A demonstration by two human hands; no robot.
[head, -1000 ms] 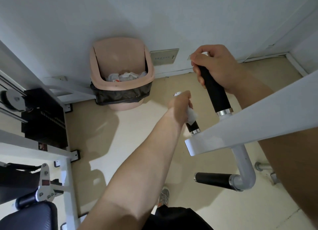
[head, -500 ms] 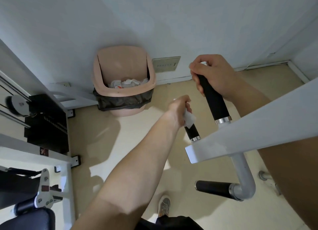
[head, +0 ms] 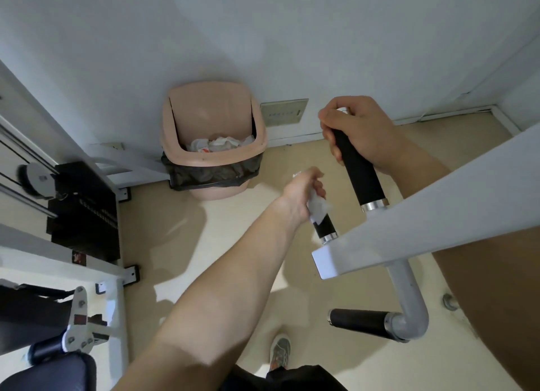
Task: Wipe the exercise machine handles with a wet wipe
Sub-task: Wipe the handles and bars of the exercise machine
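Handles in view: three, all black-gripped, mounted on the white machine arm (head: 438, 215) that crosses the right of the frame above the floor. Long upright handle (head: 362, 180): the right hand (head: 359, 127) is curled round its top end, with no cloth visible under the fingers, so I read this as a steadying hold and not a wipe. Horizontal handle (head: 358, 322), low on the bent tube: untouched, no hand near it. Short handle (head: 325, 226), just beside the long one: the left hand (head: 304, 190) grips it near the top with the wet wipe (head: 319, 208) bunched between palm and grip; the bottom of the black sleeve shows bare below the wipe. Judgement: work is mid-task, on the short handle, with its lowest part yet to be covered. No sheen tells whether the other two are done; I cannot say. Waste bin (head: 264, 139) against the wall, well apart, awaits the used wipe.
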